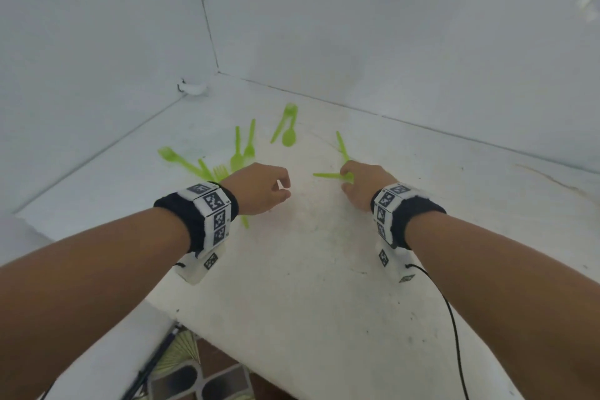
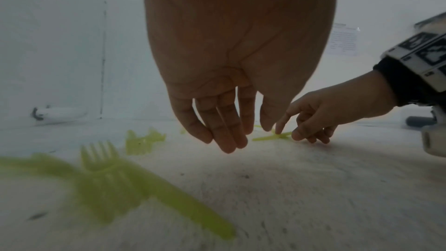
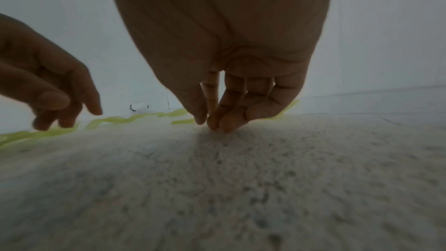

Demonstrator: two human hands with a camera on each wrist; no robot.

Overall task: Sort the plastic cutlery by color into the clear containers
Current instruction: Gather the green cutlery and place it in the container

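Observation:
Several green plastic forks and spoons lie scattered on the white table (image 1: 308,269). A fork (image 1: 220,169) and a spoon (image 1: 236,159) lie just beyond my left hand (image 1: 284,187), which hovers with loosely curled fingers and holds nothing. The left wrist view shows that fork (image 2: 101,157) close below my left hand (image 2: 251,136). My right hand (image 1: 347,179) is down on the table, thumb and fingers pinching a long thin green cutlery piece (image 1: 326,175). In the right wrist view its fingertips (image 3: 213,123) meet at the table over that piece (image 3: 183,121). No clear container is in view.
Farther back lie a spoon (image 1: 289,137) and another green piece (image 1: 341,144). White walls close the table at the back and left, with a small white object (image 1: 193,88) in the corner. The table's front edge runs at lower left. A black cable (image 1: 454,334) trails from my right wrist.

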